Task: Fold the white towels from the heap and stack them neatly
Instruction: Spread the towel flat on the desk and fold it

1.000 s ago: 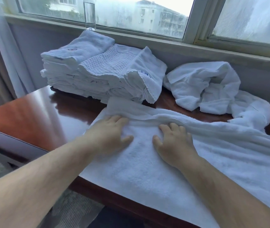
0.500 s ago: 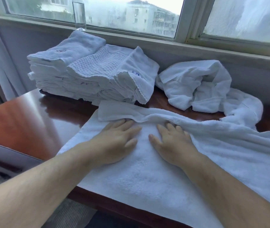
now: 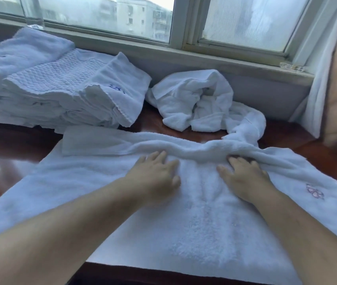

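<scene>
The wooden table (image 3: 9, 153) carries everything. Biggest item is the spread towel (image 3: 204, 223), flat over the table's near edge & most of its right half, w/ the near hem hanging off the front. The stack of folded towels (image 3: 56, 83) sits at the far-left corner. The heap of unfolded towels (image 3: 196, 99) lies at the far edge, mid-right, below the window, w/ one tail trailing down to touch the spread towel.

Step in hand, prob.: smoothing the spread towel before its 1st fold. Its far hem is bunched into a ridge (image 3: 194, 149) running side to side. Nxt move likely calls for flattening that ridge, then taking the corners. Both corners are well apart from the hands, so it means reaching outward.

The left hand (image 3: 155, 177) lies palm-down just short of the ridge, fingers (image 3: 157, 156) straight, slightly spread, holding nothing. The right hand (image 3: 243, 177) is also palm-down, fingers (image 3: 237, 161) straight, tips touching the ridge & partly hidden under it. A small embroidered mark (image 3: 314, 192) shows near the towel's right end.
</scene>
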The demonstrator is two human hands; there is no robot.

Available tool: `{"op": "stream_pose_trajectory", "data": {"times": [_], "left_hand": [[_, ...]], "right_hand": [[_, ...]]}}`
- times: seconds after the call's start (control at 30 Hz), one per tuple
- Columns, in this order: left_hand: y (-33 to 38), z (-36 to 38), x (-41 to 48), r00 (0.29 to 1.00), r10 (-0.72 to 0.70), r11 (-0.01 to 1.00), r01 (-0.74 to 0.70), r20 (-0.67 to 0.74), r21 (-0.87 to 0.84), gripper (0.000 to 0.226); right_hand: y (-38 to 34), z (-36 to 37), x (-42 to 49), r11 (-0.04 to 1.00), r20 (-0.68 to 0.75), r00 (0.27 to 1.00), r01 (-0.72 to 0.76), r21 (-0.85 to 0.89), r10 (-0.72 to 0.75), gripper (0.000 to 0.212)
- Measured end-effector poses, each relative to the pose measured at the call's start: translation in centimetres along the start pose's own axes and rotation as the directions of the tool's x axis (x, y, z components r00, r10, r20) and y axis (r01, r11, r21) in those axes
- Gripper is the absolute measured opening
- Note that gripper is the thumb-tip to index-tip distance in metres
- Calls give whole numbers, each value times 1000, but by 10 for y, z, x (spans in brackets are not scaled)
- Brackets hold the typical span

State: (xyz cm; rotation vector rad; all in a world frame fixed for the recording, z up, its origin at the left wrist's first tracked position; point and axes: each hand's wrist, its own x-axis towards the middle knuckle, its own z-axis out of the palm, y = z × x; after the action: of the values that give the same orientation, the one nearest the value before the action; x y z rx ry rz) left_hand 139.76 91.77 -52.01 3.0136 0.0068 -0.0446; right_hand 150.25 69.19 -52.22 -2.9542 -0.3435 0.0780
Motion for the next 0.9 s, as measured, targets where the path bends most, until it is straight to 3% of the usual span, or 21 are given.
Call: {"op": "stream_pose_trajectory", "data": {"times": [0.1, 0.23, 0.3, 0.37, 0.43, 0.5, 0.53, 0.63, 0.7, 0.8, 0.9], "left_hand": [[33, 9, 21, 978, 185, 981, -189, -99, -33, 49], [80, 16, 45, 859, 485, 855, -505, -162, -118, 41], [104, 20, 61, 867, 472, 858, -493, -158, -143, 40], [125, 24, 80, 904, 403, 900, -420, -147, -119, 43], [140, 28, 97, 930, 333, 929, -352, -155, -117, 45], [145, 34, 108, 945, 275, 942, -302, -178, -149, 50], [145, 37, 110, 948, 257, 946, -286, -186, -151, 53], [141, 44, 112, 948, 237, 952, -270, -213, -141, 63], [141, 45, 111, 944, 224, 953, -264, -243, -147, 65], [142, 45, 111, 948, 206, 957, -247, -243, -152, 66], [141, 46, 112, 953, 204, 958, -242, -226, -156, 67]], "right_hand": [[27, -4, 2, 1000, -26, 999, -27, 15, 27, 67], [61, -12, 6, 988, -160, 984, -52, 143, 75, 42], [78, -18, 10, 952, -277, 950, -57, 300, 144, 25], [91, -28, 18, 896, -336, 904, -102, 433, 266, 20], [99, -37, 33, 802, -324, 867, -133, 583, 379, 13], [108, -43, 50, 709, -265, 856, -155, 688, 444, 19], [112, -46, 59, 724, -250, 868, -166, 670, 430, 27], [122, -56, 86, 923, -257, 938, -131, 361, 233, 51], [122, -61, 101, 972, -93, 989, -91, 215, 113, 57], [120, -59, 112, 994, 77, 991, -108, 24, 106, 45], [125, -55, 113, 987, -30, 989, -146, 64, 148, 19]]}}
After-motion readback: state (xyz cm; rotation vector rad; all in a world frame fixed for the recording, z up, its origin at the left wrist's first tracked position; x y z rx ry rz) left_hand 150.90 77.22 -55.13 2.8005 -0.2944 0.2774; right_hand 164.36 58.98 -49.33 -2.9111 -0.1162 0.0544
